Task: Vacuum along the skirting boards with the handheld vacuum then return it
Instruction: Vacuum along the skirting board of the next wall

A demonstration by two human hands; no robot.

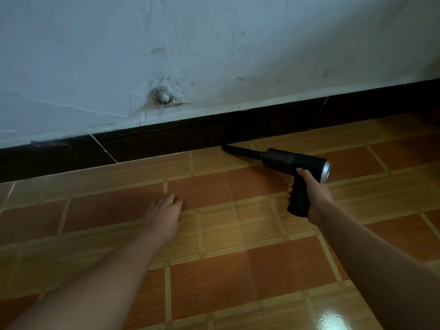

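Observation:
My right hand (312,194) grips the pistol handle of a black handheld vacuum (291,160) with a silver rear cap. Its thin black nozzle (238,150) points left and reaches the foot of the dark skirting board (190,134), where the board meets the floor. My left hand (163,216) lies on the tiled floor with fingers spread forward, well left of the vacuum and short of the board. It holds nothing.
The orange and tan tiled floor (214,270) fills the lower view. Above the skirting rises a scuffed pale wall (214,44) with a metal bolt (163,96) sticking out just above the board. The skirting runs on to both sides.

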